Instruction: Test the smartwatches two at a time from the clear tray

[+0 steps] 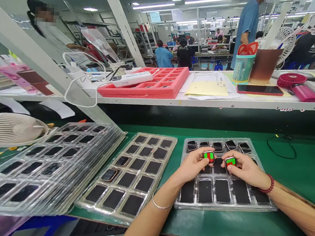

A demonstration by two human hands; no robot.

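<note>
My left hand [196,164] grips a smartwatch body [208,156] whose lit screen shows green and red blocks. A second smartwatch body [230,162], lit in the same colours, is pinched in my right hand [245,169], the thumb at its lower edge. Both are held above a clear plastic tray [224,207]. Dark-screened watch bodies [217,147] lie in the tray's far row, while the near row of pockets shows only dark padding. My hands cover part of the middle row.
Left of my arms lies another clear tray [155,168] with a few watch bodies. Beyond it rises a tall stack of filled trays [99,164] beside a white fan [11,130]. A shelf [202,104] crosses behind, bearing a red foam tray [148,92] and a phone [260,90]. A black cable [281,155] lies at right.
</note>
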